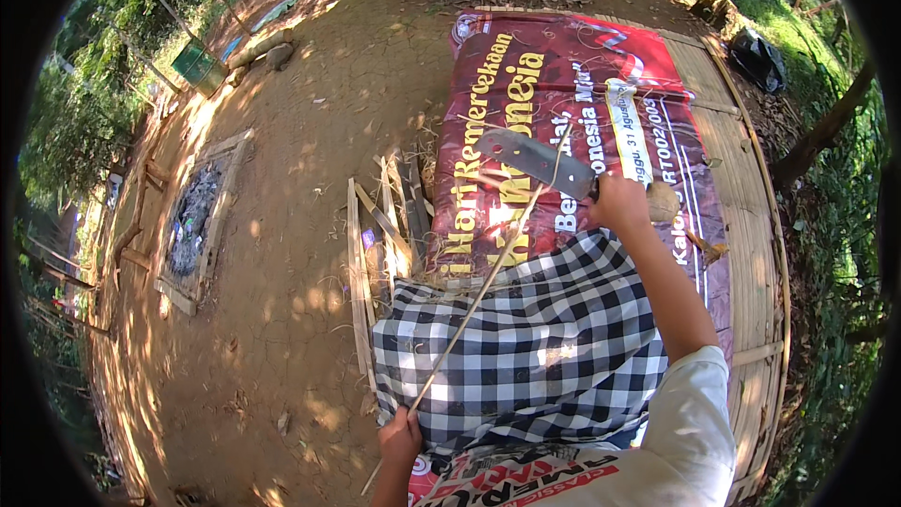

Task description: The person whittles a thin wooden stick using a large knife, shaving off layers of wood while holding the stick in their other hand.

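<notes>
My left hand is closed round the lower part of a long thin stick, which slants up and away to the right across my lap. In my right hand is a broad-bladed cleaver, gripped by its handle, with a rounded wooden end showing past the fist. The blade points left and lies against or just over the stick's upper part; whether they touch I cannot tell. A black-and-white checked cloth covers my lap. Beyond it a red printed banner is spread out, with thin shavings scattered on it.
The banner lies on a bamboo platform. Several wood strips lean at its left edge. On the dirt ground to the left is a framed ash pit, with a green container farther off. A black plastic bag sits at the far right.
</notes>
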`<action>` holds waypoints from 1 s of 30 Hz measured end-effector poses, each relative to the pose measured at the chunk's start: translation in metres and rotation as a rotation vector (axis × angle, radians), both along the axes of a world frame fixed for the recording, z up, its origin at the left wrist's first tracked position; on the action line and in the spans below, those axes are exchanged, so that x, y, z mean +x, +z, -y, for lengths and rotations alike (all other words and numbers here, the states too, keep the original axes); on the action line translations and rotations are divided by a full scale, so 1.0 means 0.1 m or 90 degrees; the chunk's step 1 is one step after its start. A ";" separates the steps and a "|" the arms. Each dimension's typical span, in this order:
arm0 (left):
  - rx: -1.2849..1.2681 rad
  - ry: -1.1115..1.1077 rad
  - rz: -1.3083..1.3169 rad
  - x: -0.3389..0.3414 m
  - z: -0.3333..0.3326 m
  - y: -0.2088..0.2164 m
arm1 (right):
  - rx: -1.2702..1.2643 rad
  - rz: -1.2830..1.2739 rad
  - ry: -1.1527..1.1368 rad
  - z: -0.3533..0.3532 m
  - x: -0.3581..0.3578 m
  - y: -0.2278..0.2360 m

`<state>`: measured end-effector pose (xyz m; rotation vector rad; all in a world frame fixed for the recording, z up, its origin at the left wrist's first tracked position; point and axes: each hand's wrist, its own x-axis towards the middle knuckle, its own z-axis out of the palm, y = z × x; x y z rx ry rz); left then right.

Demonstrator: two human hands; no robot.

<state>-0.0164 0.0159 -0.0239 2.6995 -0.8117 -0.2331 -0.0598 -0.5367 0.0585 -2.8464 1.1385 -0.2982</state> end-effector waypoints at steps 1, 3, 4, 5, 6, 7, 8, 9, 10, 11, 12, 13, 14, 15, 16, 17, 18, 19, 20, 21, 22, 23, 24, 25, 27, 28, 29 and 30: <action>0.019 -0.004 0.013 0.03 0.01 -0.02 | -0.003 -0.010 -0.008 0.01 -0.05 -0.05; -0.007 -0.007 -0.008 0.07 -0.02 -0.07 | 0.033 0.022 -0.015 -0.04 -0.17 -0.15; -0.020 -0.009 -0.017 0.09 0.00 -0.06 | 0.032 0.013 -0.022 -0.04 -0.20 -0.17; -0.025 -0.011 -0.026 0.09 -0.03 -0.03 | 0.039 0.005 -0.028 -0.09 -0.22 -0.21; -0.043 -0.009 -0.017 0.10 -0.03 -0.04 | 0.053 0.016 -0.026 -0.12 -0.25 -0.24; -0.032 -0.002 -0.026 0.08 -0.06 -0.04 | 0.067 0.027 -0.024 -0.16 -0.28 -0.25; -0.023 -0.001 -0.034 0.10 -0.07 -0.04 | 0.078 0.041 -0.028 -0.19 -0.31 -0.25; -0.014 0.000 -0.041 0.11 -0.07 -0.04 | 0.073 0.046 -0.002 -0.21 -0.33 -0.29; -0.025 0.010 -0.058 0.13 -0.06 -0.02 | 0.067 0.051 0.024 -0.23 -0.34 -0.35; -0.035 0.024 -0.076 0.12 -0.06 -0.01 | 0.062 0.055 0.053 -0.27 -0.33 -0.33; -0.046 0.038 -0.094 0.12 -0.06 0.01 | 0.064 0.006 0.087 -0.31 -0.34 -0.26; -0.046 0.048 -0.111 0.12 -0.08 0.00 | 0.017 0.004 0.129 -0.28 -0.38 -0.22; -0.045 0.060 -0.126 0.12 -0.12 -0.02 | -0.030 0.005 0.172 -0.20 -0.38 -0.19; -0.046 0.072 -0.141 0.12 -0.15 -0.04 | -0.078 0.006 0.214 -0.11 -0.40 -0.15; -0.056 0.097 -0.169 0.11 -0.20 -0.05 | -0.129 0.012 0.219 0.04 -0.43 -0.08; -0.065 0.117 -0.201 0.09 -0.23 -0.07 | -0.100 0.052 0.162 0.22 -0.50 -0.14; -0.076 0.138 -0.230 0.10 -0.22 -0.04 | -0.068 0.074 0.086 0.35 -0.54 -0.13; -0.044 0.125 -0.199 0.12 -0.18 -0.02 | -0.035 0.096 0.012 0.42 -0.57 -0.14; -0.016 0.111 -0.169 0.14 -0.05 0.02 | 0.001 0.085 -0.030 0.40 -0.56 -0.19; 0.008 0.099 -0.137 0.15 0.06 0.04 | 0.033 0.076 -0.069 0.37 -0.53 -0.26; 0.027 0.130 -0.176 0.18 0.03 -0.01 | 0.065 0.067 -0.108 0.32 -0.49 -0.33; 0.022 0.126 -0.196 0.20 0.03 -0.04 | 0.060 0.071 -0.123 0.25 -0.48 -0.42; 0.023 0.126 -0.211 0.21 0.00 -0.04 | 0.072 0.077 -0.103 0.18 -0.48 -0.54; 0.025 0.125 -0.226 0.22 -0.02 -0.02 | 0.083 0.083 -0.083 0.17 -0.48 -0.63; 0.045 0.122 -0.224 0.26 -0.04 0.08 | 0.107 0.094 -0.044 0.09 -0.42 -0.78; 0.053 0.117 -0.210 0.25 0.01 0.10 | 0.119 0.100 -0.026 0.05 -0.41 -0.85; 0.064 0.115 -0.202 0.22 0.01 0.13 | 0.101 0.088 0.046 -0.05 -0.37 -0.88; 0.082 0.122 -0.193 0.21 -0.02 0.07 | 0.072 0.074 0.117 -0.13 -0.34 -0.82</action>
